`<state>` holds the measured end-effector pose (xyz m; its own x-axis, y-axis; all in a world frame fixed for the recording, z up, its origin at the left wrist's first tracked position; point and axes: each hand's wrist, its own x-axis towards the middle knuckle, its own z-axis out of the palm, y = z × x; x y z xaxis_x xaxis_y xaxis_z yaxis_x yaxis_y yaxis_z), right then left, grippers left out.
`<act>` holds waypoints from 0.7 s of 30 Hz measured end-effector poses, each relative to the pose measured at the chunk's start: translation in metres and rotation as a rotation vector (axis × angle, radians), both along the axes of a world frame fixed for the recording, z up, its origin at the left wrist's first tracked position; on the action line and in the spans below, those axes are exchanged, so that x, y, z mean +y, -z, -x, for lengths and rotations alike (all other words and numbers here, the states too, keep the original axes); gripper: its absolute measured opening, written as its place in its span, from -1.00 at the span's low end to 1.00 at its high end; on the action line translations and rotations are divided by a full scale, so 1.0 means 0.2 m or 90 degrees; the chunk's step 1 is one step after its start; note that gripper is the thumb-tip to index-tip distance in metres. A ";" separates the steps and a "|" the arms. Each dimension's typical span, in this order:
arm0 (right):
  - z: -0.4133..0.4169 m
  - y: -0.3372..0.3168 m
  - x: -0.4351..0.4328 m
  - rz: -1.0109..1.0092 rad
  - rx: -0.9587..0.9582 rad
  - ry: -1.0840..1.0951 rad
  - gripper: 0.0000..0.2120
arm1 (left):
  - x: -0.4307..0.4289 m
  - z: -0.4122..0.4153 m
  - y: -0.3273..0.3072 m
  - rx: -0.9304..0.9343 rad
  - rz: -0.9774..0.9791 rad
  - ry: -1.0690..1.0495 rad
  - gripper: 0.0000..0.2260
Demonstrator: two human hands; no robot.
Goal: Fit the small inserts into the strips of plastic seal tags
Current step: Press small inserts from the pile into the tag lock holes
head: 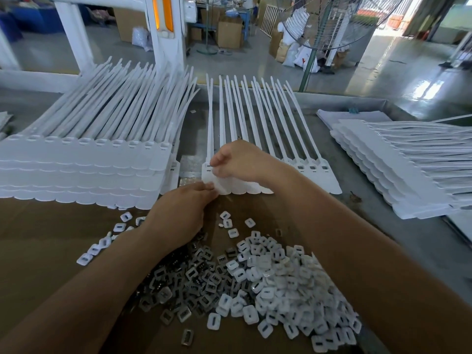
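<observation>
The strip (258,139) of white seal tags lies flat on the table (370,200) at the centre of the view. Its long axis runs from 6 o'clock to 12 o'clock. The broad flags form the near edge, and the thin tails point away toward 12 o'clock, fanning slightly toward 11 o'clock at their tips. The left hand (184,213) reaches in from 7 o'clock, and its fingertips (207,186) pinch the near edge of the leftmost flag. The right hand (240,162) comes in from 5 o'clock across the flags. Its fingers are curled, with thumb and forefinger brought together on the head of the leftmost tag. Whether they grasp an insert cannot be told, as the spot is too small. Loose inserts lie on a cardboard sheet (51,238) at 6 o'clock, under both forearms. There is a pile of white inserts (281,277) toward 5 o'clock and a pile of grey inserts (184,277) just beside it toward 6 o'clock, and a few white ones are scattered near the left wrist. A left stack (89,169) of strips sits at 9 o'clock, tails pointing to about 1 o'clock. A right stack (408,169) sits at 3 o'clock, its tails pointing to 3 o'clock. A fan (329,21) stands on the floor at 1 o'clock, well apart from the table.
</observation>
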<state>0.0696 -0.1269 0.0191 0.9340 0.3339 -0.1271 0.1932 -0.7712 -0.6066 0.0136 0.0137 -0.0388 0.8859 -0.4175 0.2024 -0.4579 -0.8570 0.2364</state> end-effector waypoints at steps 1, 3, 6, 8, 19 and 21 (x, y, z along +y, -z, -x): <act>0.05 -0.03 -0.02 0.017 -0.007 -0.028 -0.82 | 0.00 0.00 0.00 -0.001 0.006 -0.001 -0.56; 0.15 -0.06 -0.08 0.038 -0.002 -0.074 -0.93 | 0.00 0.00 0.00 -0.004 0.013 0.002 -0.56; 0.29 -0.08 -0.15 0.066 0.043 -0.116 -0.86 | 0.00 0.00 0.01 0.003 0.014 -0.004 -0.55; 0.35 -0.07 -0.17 0.096 0.066 -0.150 -0.88 | 0.00 -0.01 0.02 0.010 0.011 -0.012 -0.53; 0.42 0.02 -0.15 0.174 0.038 -0.178 -0.87 | 0.00 -0.01 0.03 0.016 0.008 -0.019 -0.53; 0.42 0.02 -0.15 0.180 0.033 -0.183 -0.90 | 0.00 -0.01 0.03 0.015 0.013 -0.020 -0.53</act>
<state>-0.0137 -0.1568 0.0144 0.7974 0.5257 -0.2963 0.3996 -0.8279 -0.3936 0.0151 0.0131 -0.0442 0.9031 -0.3856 0.1891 -0.4250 -0.8656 0.2647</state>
